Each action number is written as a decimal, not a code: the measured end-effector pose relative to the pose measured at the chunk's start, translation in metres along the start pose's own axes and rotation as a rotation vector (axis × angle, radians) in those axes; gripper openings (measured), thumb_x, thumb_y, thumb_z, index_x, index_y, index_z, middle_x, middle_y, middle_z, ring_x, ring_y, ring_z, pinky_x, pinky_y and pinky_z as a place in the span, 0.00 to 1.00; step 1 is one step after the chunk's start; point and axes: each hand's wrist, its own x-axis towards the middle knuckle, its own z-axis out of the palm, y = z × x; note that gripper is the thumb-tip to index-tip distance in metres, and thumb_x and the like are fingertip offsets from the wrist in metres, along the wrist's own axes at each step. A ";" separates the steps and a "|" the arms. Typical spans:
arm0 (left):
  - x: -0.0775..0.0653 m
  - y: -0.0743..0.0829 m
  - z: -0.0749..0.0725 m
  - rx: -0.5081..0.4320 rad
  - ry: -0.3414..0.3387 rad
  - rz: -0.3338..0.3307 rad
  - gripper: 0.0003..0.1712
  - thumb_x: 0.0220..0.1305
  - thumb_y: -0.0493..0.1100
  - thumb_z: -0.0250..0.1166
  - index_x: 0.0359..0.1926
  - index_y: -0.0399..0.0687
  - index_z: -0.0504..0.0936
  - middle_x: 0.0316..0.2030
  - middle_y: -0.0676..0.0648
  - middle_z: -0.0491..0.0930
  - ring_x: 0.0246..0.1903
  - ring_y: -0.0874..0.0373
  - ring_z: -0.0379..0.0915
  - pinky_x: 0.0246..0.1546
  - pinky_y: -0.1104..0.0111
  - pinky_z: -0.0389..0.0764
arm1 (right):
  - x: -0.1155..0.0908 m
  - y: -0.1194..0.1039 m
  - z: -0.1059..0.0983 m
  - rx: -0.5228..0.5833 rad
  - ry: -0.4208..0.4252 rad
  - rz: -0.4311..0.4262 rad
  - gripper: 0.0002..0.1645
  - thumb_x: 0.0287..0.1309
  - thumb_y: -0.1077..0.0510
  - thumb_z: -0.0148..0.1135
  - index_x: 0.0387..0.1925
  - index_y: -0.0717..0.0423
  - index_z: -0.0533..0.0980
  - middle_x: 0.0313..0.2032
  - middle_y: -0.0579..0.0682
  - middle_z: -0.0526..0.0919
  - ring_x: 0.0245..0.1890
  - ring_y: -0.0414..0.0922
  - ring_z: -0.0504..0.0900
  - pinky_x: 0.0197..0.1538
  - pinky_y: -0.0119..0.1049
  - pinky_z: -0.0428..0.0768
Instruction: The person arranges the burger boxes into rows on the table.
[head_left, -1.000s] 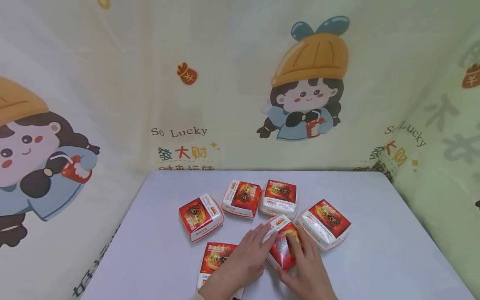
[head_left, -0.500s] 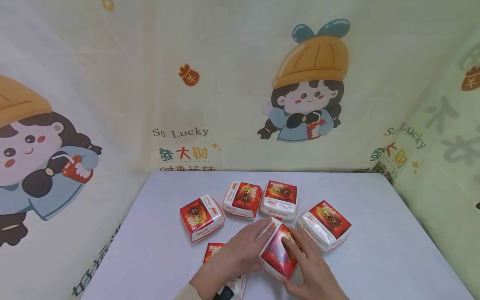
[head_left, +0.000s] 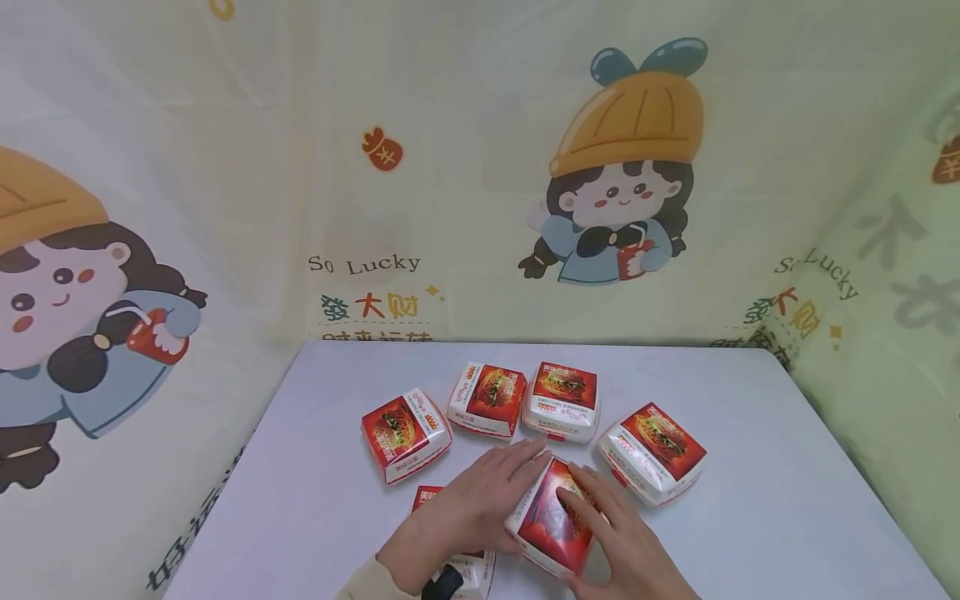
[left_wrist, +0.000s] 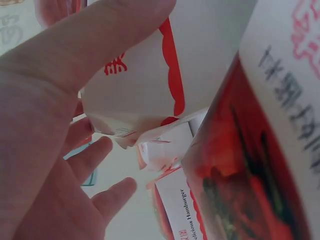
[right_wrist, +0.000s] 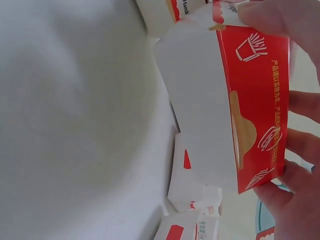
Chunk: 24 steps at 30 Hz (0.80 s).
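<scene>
Both hands hold a red and white hamburger box [head_left: 553, 527], printed with a burger picture, at the near middle of the table. In the head view my left hand [head_left: 480, 493] is at its left side and my right hand [head_left: 624, 537] at its right, fingers over the top. The left wrist view has the left thumb [left_wrist: 120, 25] lying along the box's white side. From the right wrist view, the box [right_wrist: 265, 110] is tilted, its white underside visible, gripped between thumb and fingers. Partly hidden under my left forearm is another hamburger box [head_left: 472, 575].
Several more hamburger boxes lie in an arc beyond the hands: a left box [head_left: 405, 435], two at the back, one a left-back box [head_left: 487, 400] and one a right-back box [head_left: 562, 400], and a right box [head_left: 654, 454]. A printed cloth [head_left: 465, 167] hangs behind the white table [head_left: 780, 500].
The held box has come toward me and slightly left, away from the back boxes, and has turned a little. Both hands have moved with it. The other boxes stay in place.
</scene>
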 end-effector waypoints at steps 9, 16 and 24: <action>-0.005 0.003 0.006 0.011 0.071 0.010 0.64 0.46 0.66 0.76 0.77 0.50 0.54 0.75 0.49 0.57 0.75 0.54 0.53 0.72 0.61 0.66 | -0.003 -0.004 -0.001 0.090 -0.098 0.120 0.56 0.41 0.32 0.76 0.72 0.39 0.64 0.72 0.49 0.63 0.74 0.37 0.48 0.47 0.49 0.86; -0.009 0.009 0.008 -0.047 0.063 -0.115 0.65 0.45 0.69 0.75 0.77 0.51 0.53 0.75 0.49 0.56 0.73 0.54 0.56 0.69 0.61 0.70 | -0.005 -0.006 -0.002 0.152 -0.113 0.279 0.57 0.39 0.35 0.78 0.71 0.42 0.64 0.75 0.52 0.54 0.73 0.33 0.42 0.43 0.38 0.87; -0.011 0.014 0.007 -0.136 0.040 -0.153 0.63 0.47 0.70 0.73 0.78 0.64 0.49 0.76 0.52 0.53 0.72 0.55 0.55 0.65 0.58 0.75 | -0.003 -0.006 -0.007 0.289 -0.214 0.455 0.56 0.42 0.28 0.71 0.73 0.32 0.60 0.76 0.47 0.52 0.70 0.28 0.42 0.43 0.36 0.87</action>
